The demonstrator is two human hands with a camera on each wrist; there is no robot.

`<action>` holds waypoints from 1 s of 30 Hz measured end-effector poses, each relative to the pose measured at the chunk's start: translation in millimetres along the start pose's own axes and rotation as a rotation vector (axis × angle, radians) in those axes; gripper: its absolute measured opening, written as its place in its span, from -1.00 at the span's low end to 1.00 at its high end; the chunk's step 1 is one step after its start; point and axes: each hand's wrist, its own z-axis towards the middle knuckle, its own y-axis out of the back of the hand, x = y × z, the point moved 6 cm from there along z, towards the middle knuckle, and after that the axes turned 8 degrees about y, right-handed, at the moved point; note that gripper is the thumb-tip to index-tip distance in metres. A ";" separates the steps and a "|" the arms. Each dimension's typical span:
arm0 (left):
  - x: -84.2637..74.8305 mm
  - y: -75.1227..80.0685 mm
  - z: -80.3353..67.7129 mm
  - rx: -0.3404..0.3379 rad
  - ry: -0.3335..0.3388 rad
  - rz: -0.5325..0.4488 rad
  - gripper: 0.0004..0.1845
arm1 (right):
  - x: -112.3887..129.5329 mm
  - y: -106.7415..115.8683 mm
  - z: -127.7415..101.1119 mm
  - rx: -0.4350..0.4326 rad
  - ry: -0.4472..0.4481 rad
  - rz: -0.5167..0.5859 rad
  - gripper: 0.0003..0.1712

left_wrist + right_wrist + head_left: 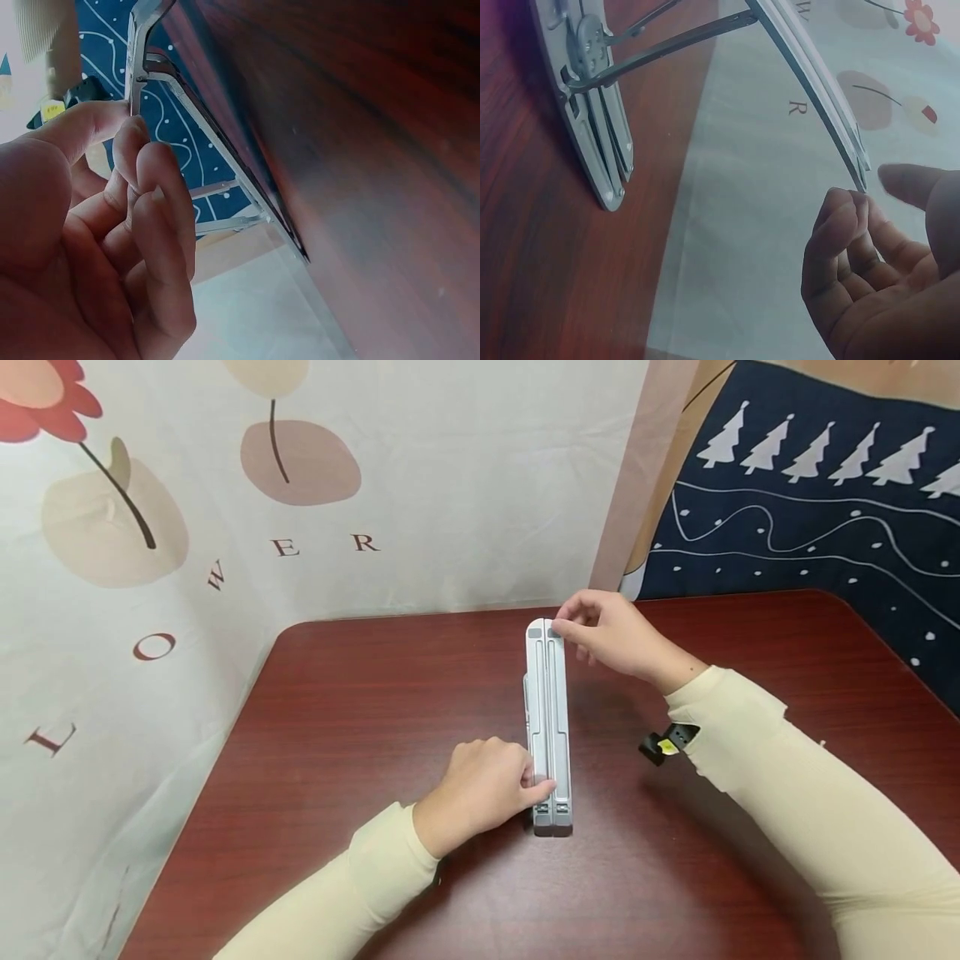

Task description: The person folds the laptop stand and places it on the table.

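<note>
Left hand (483,785) pinches silver stand (557,710) near base; right hand (618,635), fingers bent, at raised tip, cannot tell if gripping

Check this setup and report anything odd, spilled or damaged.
A black piece with a yellow label juts out of the right sleeve near its end, which looks odd against the plain cloth. I see no spill on the table, and no damage shows on the metal stand.
</note>
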 end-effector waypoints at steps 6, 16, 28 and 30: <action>-0.1 0.1 0.5 -0.007 0.000 -0.001 -0.37 | 0.1 -4.6 7.2 0.022 -0.018 -0.001 -0.74; 2.6 -0.2 1.1 -0.007 0.018 0.002 -0.39 | -2.0 -10.8 13.7 0.026 -0.009 0.002 -0.76; 3.9 1.7 1.4 0.008 0.021 0.005 -0.39 | -9.6 -12.4 11.6 0.021 -0.064 0.096 -0.72; 4.0 1.7 1.3 0.010 0.023 0.001 -0.39 | -9.7 -12.7 11.6 0.021 -0.067 0.108 -0.72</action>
